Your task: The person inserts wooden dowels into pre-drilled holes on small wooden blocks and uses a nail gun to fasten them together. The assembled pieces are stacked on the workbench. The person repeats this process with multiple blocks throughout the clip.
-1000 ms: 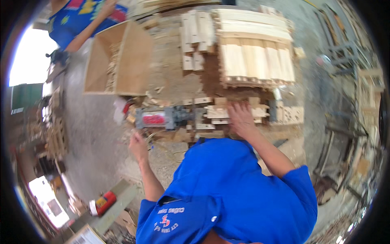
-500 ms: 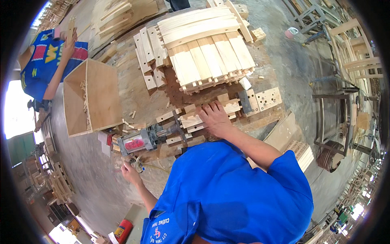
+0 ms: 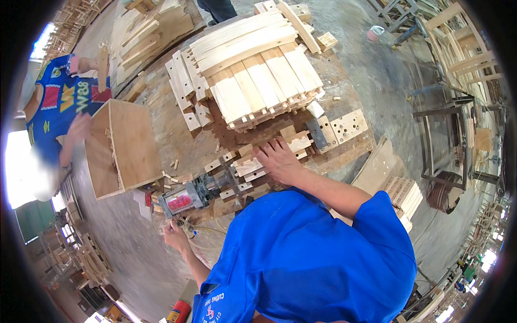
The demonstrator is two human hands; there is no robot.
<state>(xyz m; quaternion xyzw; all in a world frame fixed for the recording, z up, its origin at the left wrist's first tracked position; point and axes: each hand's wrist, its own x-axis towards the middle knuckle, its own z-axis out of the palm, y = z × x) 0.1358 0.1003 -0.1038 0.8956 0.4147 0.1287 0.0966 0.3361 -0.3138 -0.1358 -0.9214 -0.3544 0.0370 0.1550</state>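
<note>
My right hand lies over a pale wooden slat in a clamping jig on the workbench, its fingers bent over the far edge. Left of that slat sits a cylinder clamp with a clear barrel, red inside, and a dark metal head. Its dark plate stands at the slat's left end. Below the barrel, my left hand is closed beside a small valve with hoses; what its fingers hold is hidden. Drilled wooden blocks sit at the jig's right end.
A large stack of slats with pegged ends stands behind the jig. An open plywood box is on the left, with loose dowels nearby. Another person works beyond the box. More cut wood lies at the right.
The whole view has shifted a little. My hands keep nearly the same places at the slat and the valve. The other person's hand has moved down toward the plywood box.
</note>
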